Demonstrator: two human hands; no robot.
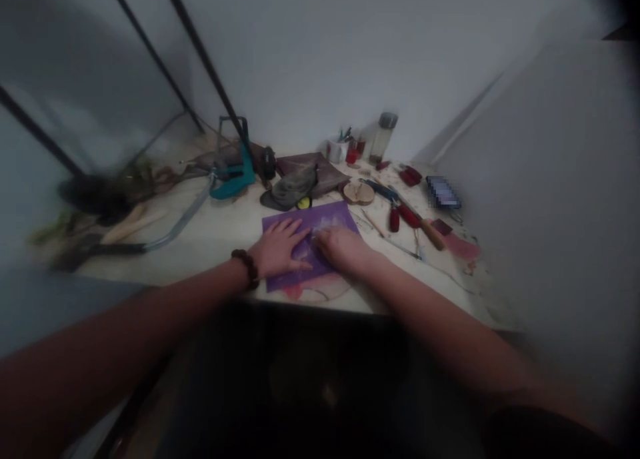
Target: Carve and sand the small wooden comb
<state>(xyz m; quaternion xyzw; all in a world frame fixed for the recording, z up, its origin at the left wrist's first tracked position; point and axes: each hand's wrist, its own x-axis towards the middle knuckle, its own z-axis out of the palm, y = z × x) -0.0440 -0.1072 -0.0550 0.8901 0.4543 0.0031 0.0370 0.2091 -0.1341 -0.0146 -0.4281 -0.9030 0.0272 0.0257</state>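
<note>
A purple sheet lies at the front edge of the table, with whitish smears over its upper right part. My left hand rests flat on the sheet's left side, fingers spread, a dark beaded bracelet round the wrist. On the right side of the sheet, my right hand presses down with its fingers curled together. A small pale bit shows at those fingertips, too blurred to name. Pink stains mark the tabletop just below the sheet.
Behind the sheet are a grey cap-like item and a wooden disc. Red-handled tools and a phone lie to the right. A bottle and cup stand behind. A teal-handled saw is at left.
</note>
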